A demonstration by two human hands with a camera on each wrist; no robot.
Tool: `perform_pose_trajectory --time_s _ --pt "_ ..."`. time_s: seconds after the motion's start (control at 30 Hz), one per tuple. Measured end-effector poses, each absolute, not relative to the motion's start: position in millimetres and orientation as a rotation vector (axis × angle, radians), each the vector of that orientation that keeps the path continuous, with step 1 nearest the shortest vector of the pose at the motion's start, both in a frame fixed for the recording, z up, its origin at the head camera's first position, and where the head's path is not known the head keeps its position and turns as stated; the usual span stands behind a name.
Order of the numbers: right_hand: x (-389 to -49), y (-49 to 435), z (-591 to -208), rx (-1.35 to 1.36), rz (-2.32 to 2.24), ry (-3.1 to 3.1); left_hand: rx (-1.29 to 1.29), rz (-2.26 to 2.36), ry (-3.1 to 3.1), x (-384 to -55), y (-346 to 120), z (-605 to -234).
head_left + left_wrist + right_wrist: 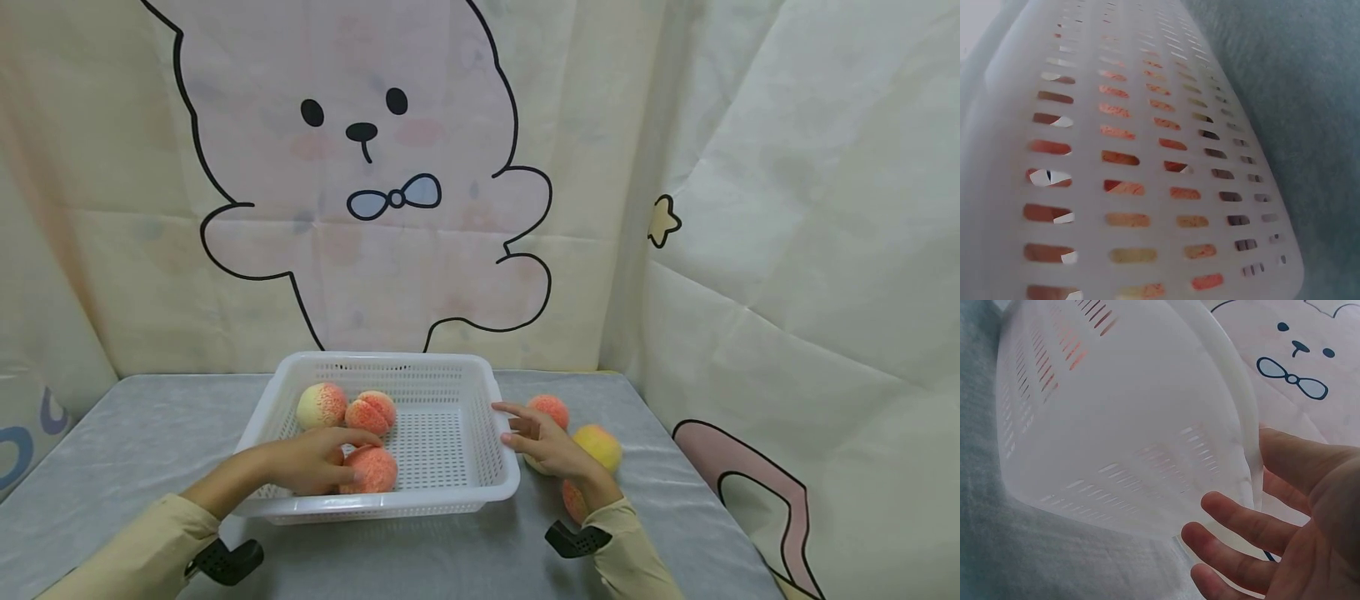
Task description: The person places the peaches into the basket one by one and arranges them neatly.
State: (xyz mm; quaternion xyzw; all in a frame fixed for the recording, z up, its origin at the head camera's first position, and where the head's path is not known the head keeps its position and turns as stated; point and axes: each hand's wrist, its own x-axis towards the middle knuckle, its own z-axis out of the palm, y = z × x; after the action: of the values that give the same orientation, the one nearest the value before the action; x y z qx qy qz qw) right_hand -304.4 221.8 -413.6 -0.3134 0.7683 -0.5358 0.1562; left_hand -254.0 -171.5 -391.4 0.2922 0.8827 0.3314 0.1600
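A white perforated plastic basket (pixel 390 502) stands on the table, its slotted wall filling much of both wrist views. My left hand (pixel 315 461) reaches in at the near left and grips a fuzzy pink-orange peach (pixel 375 471) between thumb and fingers. In the left wrist view that hand is mostly hidden behind the wall. Behind it in the basket lie a yellow-pink peach (pixel 321 407) and a pink peach (pixel 372 412). My right hand (pixel 551 448) touches the basket's right rim, its fingers loosely spread in the right wrist view.
Right of the basket, partly covered by my right hand and forearm, lie more peaches, among them a pink one (pixel 551 407) and a yellow one (pixel 598 446). A grey cloth covers the table (pixel 180 433). Curtains with a cartoon bear (pixel 375 275) hang behind.
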Motion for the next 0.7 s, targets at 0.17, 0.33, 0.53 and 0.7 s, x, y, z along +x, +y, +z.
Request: perform_pose_trajectory --time_s 0.17,0.33,0.53,0.7 --pt "-305.8 222.3 -415.5 -0.902 -1.528 2.205 0.807 1.033 2.450 -255.1 -176.7 -389.0" --pt "-305.2 222.5 -414.5 -0.899 -1.533 2.204 0.828 1.047 2.468 -255.1 -183.7 -382.0" --pt "-304.2 222.0 -413.8 -0.910 -1.547 2.181 0.862 1.035 2.519 -253.4 -190.3 -371.9" --pt "-306.2 222.5 -415.1 -0.915 -1.531 2.195 0.856 1.068 2.541 -252.5 -195.5 -365.1"
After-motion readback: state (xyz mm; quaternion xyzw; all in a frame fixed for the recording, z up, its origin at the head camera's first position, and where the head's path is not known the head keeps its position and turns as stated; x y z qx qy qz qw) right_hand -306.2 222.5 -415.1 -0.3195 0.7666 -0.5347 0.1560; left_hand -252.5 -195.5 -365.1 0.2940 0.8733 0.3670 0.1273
